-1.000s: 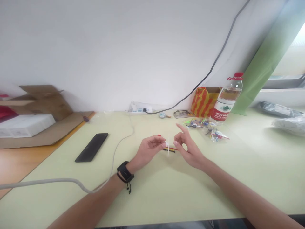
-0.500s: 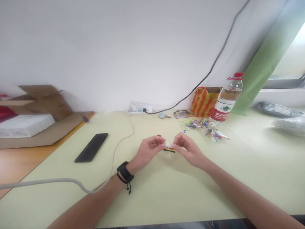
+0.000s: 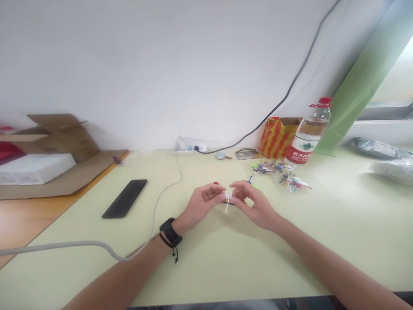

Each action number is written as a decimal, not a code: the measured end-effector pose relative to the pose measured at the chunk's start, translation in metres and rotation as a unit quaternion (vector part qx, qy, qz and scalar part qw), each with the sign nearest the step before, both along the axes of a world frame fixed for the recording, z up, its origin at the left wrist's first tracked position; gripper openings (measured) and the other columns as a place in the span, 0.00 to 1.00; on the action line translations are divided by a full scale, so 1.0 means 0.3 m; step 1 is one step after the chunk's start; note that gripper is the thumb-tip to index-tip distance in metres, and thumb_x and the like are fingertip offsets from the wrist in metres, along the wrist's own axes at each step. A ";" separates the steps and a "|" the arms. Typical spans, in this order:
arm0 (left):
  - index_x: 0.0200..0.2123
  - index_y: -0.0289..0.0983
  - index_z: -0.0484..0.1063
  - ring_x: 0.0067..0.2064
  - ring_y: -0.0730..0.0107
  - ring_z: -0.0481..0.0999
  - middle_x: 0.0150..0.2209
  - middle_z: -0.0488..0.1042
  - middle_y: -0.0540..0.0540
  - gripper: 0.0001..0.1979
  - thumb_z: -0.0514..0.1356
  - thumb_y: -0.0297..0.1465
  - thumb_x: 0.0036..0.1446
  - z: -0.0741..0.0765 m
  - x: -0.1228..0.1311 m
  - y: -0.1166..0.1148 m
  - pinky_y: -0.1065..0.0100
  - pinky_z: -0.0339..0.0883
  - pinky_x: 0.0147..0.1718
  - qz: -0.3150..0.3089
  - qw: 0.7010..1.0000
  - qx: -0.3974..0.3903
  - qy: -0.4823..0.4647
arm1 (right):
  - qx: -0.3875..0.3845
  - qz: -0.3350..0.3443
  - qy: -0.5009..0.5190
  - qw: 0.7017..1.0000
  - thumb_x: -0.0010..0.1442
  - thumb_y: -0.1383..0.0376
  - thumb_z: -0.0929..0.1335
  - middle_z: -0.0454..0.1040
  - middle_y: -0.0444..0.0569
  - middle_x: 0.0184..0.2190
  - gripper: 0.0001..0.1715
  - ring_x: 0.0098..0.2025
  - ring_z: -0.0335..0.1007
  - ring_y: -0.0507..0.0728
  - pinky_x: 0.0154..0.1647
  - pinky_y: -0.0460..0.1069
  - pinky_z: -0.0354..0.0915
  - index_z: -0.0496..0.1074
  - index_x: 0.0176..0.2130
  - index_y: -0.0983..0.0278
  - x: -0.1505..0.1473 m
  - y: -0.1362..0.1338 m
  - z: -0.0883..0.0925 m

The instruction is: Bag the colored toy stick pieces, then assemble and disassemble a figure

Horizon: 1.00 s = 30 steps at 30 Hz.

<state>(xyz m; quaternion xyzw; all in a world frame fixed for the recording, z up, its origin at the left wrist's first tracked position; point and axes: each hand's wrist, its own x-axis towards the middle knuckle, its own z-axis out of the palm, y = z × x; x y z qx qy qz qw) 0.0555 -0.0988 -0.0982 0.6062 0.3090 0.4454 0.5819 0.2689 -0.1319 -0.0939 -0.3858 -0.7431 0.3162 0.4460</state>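
Note:
My left hand (image 3: pixel 206 197) pinches a small white plastic piece (image 3: pixel 226 197) between thumb and index finger. A thin white stick (image 3: pixel 226 207) slants down from the piece. My right hand (image 3: pixel 254 202) is close on the other side, thumb tip by the piece and index finger lifted apart from the thumb. Whether that thumb touches the piece, I cannot tell. Behind my fingers, a red round part (image 3: pixel 215 183) shows, along with a bit of a dark and yellow part mostly hidden. Past my right hand lies a small blue plastic part (image 3: pixel 250 179), with a green bit beside it.
Bags of small colourful plastic parts (image 3: pixel 292 183) lie at right, before a water bottle (image 3: pixel 305 140) and a striped bag (image 3: pixel 274 137). A black phone (image 3: pixel 125 199) rests at left. A grey cable (image 3: pixel 97 244) crosses my left forearm. A power strip (image 3: pixel 190 149) stands by the wall.
My right index finger has lifted away from its thumb, and that hand has shifted slightly left. The white stick now tilts down to the left instead of hanging nearly straight.

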 end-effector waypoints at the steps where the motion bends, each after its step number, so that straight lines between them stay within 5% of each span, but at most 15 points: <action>1: 0.43 0.35 0.81 0.45 0.61 0.81 0.45 0.81 0.41 0.15 0.72 0.37 0.56 0.001 0.000 0.000 0.55 0.76 0.52 0.002 1.000 -0.002 -0.002 | 0.014 -0.008 -0.005 1.000 0.70 0.57 0.66 0.73 0.47 0.36 0.21 0.34 0.70 0.55 0.35 0.52 0.70 0.64 0.60 0.56 0.002 0.000 -0.004; 6: 0.44 0.35 0.81 0.43 0.61 0.81 0.41 0.82 0.41 0.16 0.72 0.38 0.56 0.008 -0.002 0.000 0.53 0.76 0.52 0.000 1.000 -0.005 -0.001 | 0.064 -0.053 -0.010 0.996 0.69 0.56 0.66 0.70 0.50 0.45 0.44 0.31 0.68 0.55 0.32 0.52 0.71 0.38 0.72 0.52 0.010 -0.002 -0.024; 8: 0.44 0.35 0.81 0.43 0.61 0.81 0.41 0.82 0.41 0.16 0.72 0.37 0.56 0.009 -0.001 0.000 0.53 0.76 0.51 -0.001 1.000 -0.006 -0.002 | 0.075 -0.069 -0.002 0.995 0.69 0.55 0.66 0.70 0.51 0.47 0.41 0.31 0.68 0.55 0.30 0.52 0.70 0.43 0.71 0.53 0.012 -0.002 -0.022; 11: 0.44 0.35 0.81 0.43 0.62 0.81 0.42 0.82 0.42 0.16 0.72 0.37 0.55 0.007 -0.001 0.001 0.55 0.76 0.50 0.004 1.000 -0.004 -0.001 | 0.052 -0.036 -0.034 0.997 0.71 0.52 0.63 0.69 0.47 0.34 0.15 0.28 0.64 0.55 0.30 0.52 0.66 0.71 0.46 0.58 0.019 0.001 -0.007; 14: 0.43 0.36 0.82 0.45 0.61 0.81 0.44 0.82 0.42 0.15 0.73 0.37 0.55 0.002 -0.001 0.004 0.57 0.76 0.49 0.011 1.000 -0.001 0.002 | 0.012 -0.004 -0.059 0.998 0.73 0.51 0.59 0.55 0.42 0.20 0.31 0.23 0.54 0.53 0.27 0.51 0.58 0.58 0.21 0.60 0.027 0.008 0.009; 21: 0.44 0.36 0.81 0.46 0.62 0.80 0.45 0.81 0.41 0.15 0.72 0.37 0.56 -0.001 -0.004 0.004 0.58 0.76 0.49 0.006 1.000 -0.006 -0.002 | -0.011 -0.030 0.013 0.999 0.68 0.53 0.68 0.69 0.45 0.29 0.16 0.29 0.64 0.54 0.29 0.50 0.62 0.65 0.33 0.60 0.018 0.007 0.018; 30: 0.43 0.36 0.81 0.43 0.64 0.81 0.45 0.81 0.42 0.14 0.73 0.35 0.55 0.014 -0.002 0.003 0.59 0.75 0.50 -0.012 0.996 -0.065 -0.057 | -0.007 -0.035 0.025 0.999 0.68 0.58 0.68 0.70 0.45 0.30 0.09 0.31 0.67 0.54 0.31 0.50 0.64 0.67 0.38 0.60 0.016 0.008 0.013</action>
